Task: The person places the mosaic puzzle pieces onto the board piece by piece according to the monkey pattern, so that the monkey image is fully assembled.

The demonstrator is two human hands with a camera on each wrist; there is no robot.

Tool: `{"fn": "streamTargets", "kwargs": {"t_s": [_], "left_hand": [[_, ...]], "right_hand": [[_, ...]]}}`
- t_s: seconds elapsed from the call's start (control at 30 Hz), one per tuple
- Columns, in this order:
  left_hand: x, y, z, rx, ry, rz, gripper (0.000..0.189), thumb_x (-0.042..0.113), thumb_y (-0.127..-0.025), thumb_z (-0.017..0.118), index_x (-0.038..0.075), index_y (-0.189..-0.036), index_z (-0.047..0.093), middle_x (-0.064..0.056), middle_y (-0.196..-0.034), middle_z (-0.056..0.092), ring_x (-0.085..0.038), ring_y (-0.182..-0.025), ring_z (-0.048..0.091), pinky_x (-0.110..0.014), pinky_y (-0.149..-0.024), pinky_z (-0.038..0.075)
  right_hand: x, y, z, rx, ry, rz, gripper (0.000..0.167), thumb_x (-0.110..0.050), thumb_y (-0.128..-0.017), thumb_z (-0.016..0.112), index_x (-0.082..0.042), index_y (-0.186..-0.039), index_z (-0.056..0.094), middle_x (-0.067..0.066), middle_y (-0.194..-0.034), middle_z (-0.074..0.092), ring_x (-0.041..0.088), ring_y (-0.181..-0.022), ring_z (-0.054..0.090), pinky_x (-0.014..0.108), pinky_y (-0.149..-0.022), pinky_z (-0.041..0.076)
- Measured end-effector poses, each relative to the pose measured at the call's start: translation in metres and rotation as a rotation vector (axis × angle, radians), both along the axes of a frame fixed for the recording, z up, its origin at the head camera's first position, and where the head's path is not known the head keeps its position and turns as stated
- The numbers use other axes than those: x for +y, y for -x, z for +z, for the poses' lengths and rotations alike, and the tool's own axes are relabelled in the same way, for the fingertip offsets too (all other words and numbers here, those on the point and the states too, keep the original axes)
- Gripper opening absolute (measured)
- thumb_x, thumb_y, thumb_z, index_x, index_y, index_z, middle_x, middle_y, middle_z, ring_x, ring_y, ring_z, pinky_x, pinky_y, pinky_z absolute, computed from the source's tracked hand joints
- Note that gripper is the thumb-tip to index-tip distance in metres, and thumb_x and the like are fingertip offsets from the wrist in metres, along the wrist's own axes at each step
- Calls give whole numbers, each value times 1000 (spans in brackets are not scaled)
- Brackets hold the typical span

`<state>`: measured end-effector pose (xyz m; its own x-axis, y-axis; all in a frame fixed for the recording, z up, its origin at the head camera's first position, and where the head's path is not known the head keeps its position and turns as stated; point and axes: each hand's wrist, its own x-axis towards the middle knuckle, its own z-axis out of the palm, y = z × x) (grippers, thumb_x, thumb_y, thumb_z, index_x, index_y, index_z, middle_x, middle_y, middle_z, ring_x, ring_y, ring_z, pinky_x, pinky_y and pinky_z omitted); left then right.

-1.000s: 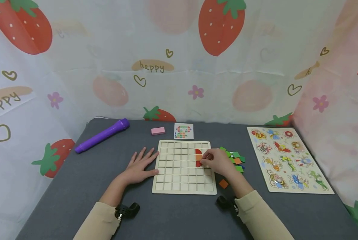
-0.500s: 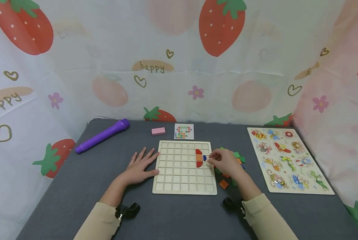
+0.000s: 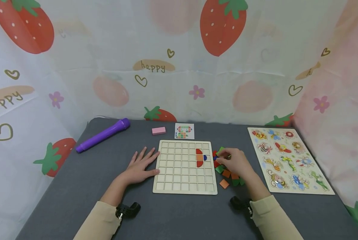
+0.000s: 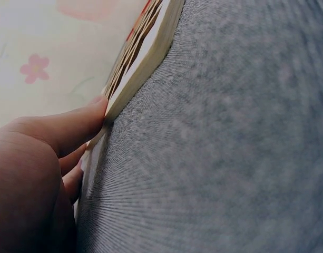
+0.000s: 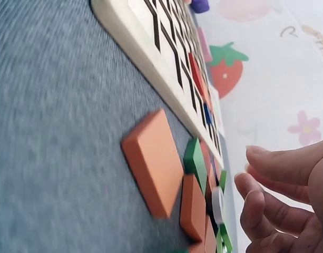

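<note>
A cream grid board lies flat in the middle of the table. Two red rounded pieces sit in its cells, with an orange square between them and a blue half-round piece to the right. My left hand rests spread on the table, its thumb and fingertips touching the board's left edge. Over a heap of coloured tiles at the board's right side is my right hand. In the right wrist view its thumb and fingers stand apart, loosely bent, with nothing between them; the hand hides part of the heap.
A small pattern card and a pink block lie behind the board. To the far left is a purple microphone-shaped stick. An insect picture board lies on the right. A lone orange tile sits nearer the front.
My right hand has moved right, from the board to the tile heap. The blue half-round piece now shows in its cell, where the hand covered it before. My left hand stays put.
</note>
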<state>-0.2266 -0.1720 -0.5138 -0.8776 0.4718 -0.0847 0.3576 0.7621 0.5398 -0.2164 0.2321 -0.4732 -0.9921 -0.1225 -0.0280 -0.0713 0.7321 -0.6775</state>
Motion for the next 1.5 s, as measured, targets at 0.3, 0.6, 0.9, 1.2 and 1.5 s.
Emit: {"fn": "streamTargets", "kwargs": {"t_s": [0.3,0.6,0.9,1.2,1.5], "left_hand": [[1,1,1,0,2,1,80,57,-97,58,25,-162,25,-6,-170,15,-36,-157,-4,-62,-122,-8],[1,0,2,-1,2,4,80,56,-97,59,25,-162,25,-6,-170,15,-36,-157,-3,-62,-122,-8],[1,-1,3,-8,10,9,80,57,-97,58,25,-162,25,-6,-170,15,-36,-157,-4,-61,-122,-8],[0,-2,4,-2,6,5,79,56,-97,59,24,-162,25,-6,-170,15,-37,-157,-3,-62,-121,-8],[1,-1,3,0,7,-4,80,57,-97,58,24,-162,25,-6,-170,15,-36,-157,-3,-62,-122,-7]], "right_hand": [[24,0,-1,3,-8,-19,18,-23,-98,69,-10,-109,74,8,-101,73,21,-83,65,32,-65,53],[46,3,-4,8,-21,-44,25,-20,-104,56,-5,-116,72,14,-104,72,24,-87,64,32,-67,51],[66,11,-7,-28,-17,-124,29,-17,-107,50,-3,-121,69,22,-120,66,33,-99,63,35,-70,50],[62,15,-8,-54,-18,-125,30,-17,-104,57,1,-127,66,24,-125,65,40,-114,61,51,-88,53],[56,18,-9,-38,-53,-133,29,-16,-101,61,0,-124,67,22,-117,68,36,-104,63,49,-85,52]]}}
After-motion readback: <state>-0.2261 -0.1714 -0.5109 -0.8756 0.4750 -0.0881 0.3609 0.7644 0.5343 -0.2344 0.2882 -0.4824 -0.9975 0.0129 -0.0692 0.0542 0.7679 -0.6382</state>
